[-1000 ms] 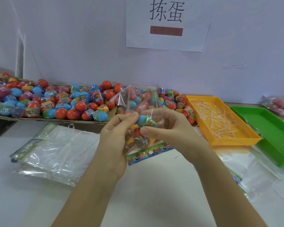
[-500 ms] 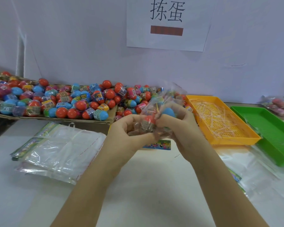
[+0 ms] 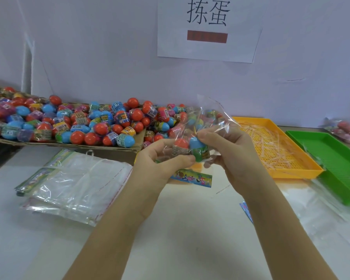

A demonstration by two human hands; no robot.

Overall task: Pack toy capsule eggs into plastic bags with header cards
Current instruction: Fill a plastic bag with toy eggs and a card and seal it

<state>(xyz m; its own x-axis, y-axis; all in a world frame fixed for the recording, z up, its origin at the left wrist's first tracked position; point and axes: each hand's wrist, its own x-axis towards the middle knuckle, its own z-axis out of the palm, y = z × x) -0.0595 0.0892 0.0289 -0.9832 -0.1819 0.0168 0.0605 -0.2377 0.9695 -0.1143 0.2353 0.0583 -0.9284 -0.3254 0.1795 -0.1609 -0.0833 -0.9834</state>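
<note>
Above the white table, both hands hold a clear plastic bag whose loose open end sticks up and right. Inside it sit a red capsule egg and a blue-and-green capsule egg. My left hand grips the bag's lower part from the left, thumb under the eggs. My right hand pinches the film just above the blue egg. The bag's colourful header card hangs below my hands. A heap of loose capsule eggs lies behind.
The eggs rest on a flat cardboard sheet at the back left. A stack of empty bags lies at left. An orange tray with thin strips and a green tray stand at right; more bags lie beneath them.
The bag has been turned: its open end swung from upright to up-right, and the eggs settled between my hands. Both hands shifted slightly right and closed round the eggs.
</note>
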